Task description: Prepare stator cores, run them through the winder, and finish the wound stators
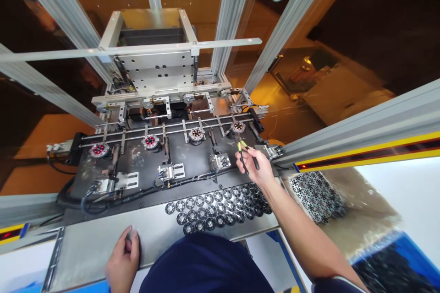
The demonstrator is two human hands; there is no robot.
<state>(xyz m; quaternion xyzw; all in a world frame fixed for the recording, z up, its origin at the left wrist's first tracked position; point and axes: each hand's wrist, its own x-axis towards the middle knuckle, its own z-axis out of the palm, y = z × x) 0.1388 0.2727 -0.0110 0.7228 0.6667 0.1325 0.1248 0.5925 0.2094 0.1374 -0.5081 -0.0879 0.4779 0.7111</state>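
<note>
The right-hand grip point(259, 165) is closed around a pair of pliers point(239, 147) with green-and-black handles, the handles spread and the nose directed toward the rightmost fixture point(237, 132); whether the tips touch it cannot be told. This fixture carries a round spoked part point(238, 126) with orange-toned segments. The step in hand appears to be plier work at this station; the next move would call for careful alignment of the tips with the part. The left-hand grip point(123, 256) rests at the front of the metal worktop point(85, 242), fingers curled; whether anything lies between them cannot be told. Leftward along the black base plate point(182, 155) stand three similar loaded fixtures point(196, 135), the two farthest left showing red. Nearer the front, black spoked discs point(210, 224) lie in rows. At right, beyond the worktop, silvery spoked pieces point(309, 190) rest on a plastic liner point(374, 201), near a blue bin point(412, 252) of black parts.
</note>
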